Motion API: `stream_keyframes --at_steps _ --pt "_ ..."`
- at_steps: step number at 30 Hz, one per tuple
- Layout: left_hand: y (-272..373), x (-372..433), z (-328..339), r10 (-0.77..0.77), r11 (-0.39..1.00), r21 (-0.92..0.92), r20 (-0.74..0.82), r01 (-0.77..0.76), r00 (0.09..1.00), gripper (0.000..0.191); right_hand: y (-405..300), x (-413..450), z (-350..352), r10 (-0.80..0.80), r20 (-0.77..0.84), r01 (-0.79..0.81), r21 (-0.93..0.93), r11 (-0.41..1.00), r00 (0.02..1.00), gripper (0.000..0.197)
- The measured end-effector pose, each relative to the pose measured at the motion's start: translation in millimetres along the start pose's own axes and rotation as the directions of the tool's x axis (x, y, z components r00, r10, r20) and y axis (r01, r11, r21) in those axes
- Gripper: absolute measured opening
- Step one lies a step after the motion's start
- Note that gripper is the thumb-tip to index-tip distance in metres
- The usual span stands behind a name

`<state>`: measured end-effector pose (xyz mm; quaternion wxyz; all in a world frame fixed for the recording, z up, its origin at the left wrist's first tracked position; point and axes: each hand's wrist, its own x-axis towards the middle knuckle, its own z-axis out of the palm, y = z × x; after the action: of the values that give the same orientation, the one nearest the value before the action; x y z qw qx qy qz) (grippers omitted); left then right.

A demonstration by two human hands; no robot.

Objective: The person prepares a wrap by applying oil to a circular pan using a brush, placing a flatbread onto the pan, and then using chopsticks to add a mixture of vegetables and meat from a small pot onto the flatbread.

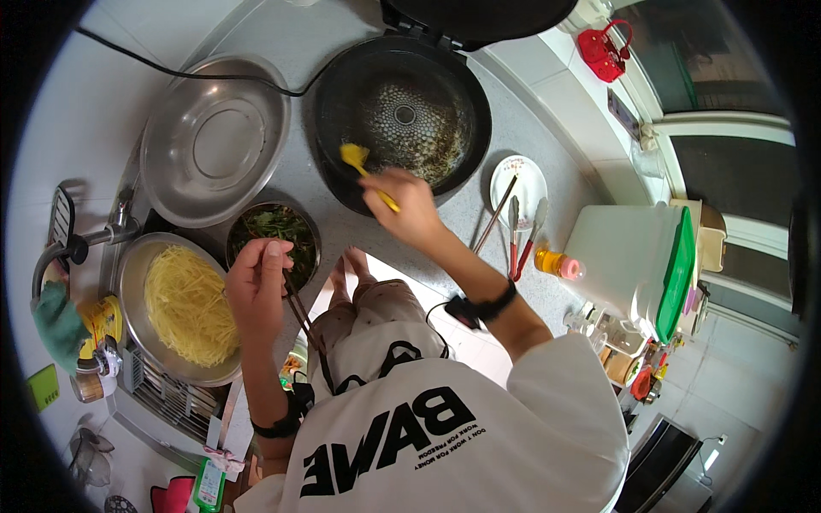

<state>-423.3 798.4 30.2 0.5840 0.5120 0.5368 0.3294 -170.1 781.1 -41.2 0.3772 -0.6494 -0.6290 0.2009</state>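
My right hand [407, 208] is closed around a yellow silicone basting brush [387, 200], its head over the near left part of a black electric griddle pan [404, 115]. Oil or residue marks the pan's surface. My left hand [256, 282] is raised over the near left side of a metal bowl of dark green leaves [272, 224], fingers curled around dark chopsticks [300, 311] that point toward my body. Left of that hand, a steel basin [131, 301] holds thin yellow shreds [189, 304]. An empty steel basin [163, 151] stands beyond it.
The pan's lid [481, 16] stands raised at the back. A black cord [211, 77] crosses the empty basin's rim. To the right are a small plate [529, 192] with a chopstick across it, red-handled tongs [521, 256], an oil bottle [555, 263] and a green-lidded container [616, 256]. A faucet [112, 234] stands left.
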Motion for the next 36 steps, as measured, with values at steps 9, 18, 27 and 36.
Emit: stream_keyframes --at_steps 9,18,27,36 --pt "1 -1 5 0.043 0.999 0.031 0.051 -0.044 0.998 0.023 81 23 -75 0.106 -0.27 -0.226 -0.465 0.856 0.957 0.017" --pt "1 -2 9 0.026 0.999 0.018 0.038 -0.027 0.999 0.025 14 -43 -50 0.196 -0.311 -0.289 -0.292 0.912 0.93 0.016" --pt "1 -8 9 0.022 0.999 0.048 0.045 -0.024 0.999 0.023 121 69 -56 -0.119 -0.316 0.013 -0.32 0.947 0.941 0.018" --pt "-7 -14 -1 0.0 1.0 0.016 -0.026 0.0 1.0 0.025 77 1 -79 0.09 -0.098 -0.117 -0.315 0.942 0.991 0.019"
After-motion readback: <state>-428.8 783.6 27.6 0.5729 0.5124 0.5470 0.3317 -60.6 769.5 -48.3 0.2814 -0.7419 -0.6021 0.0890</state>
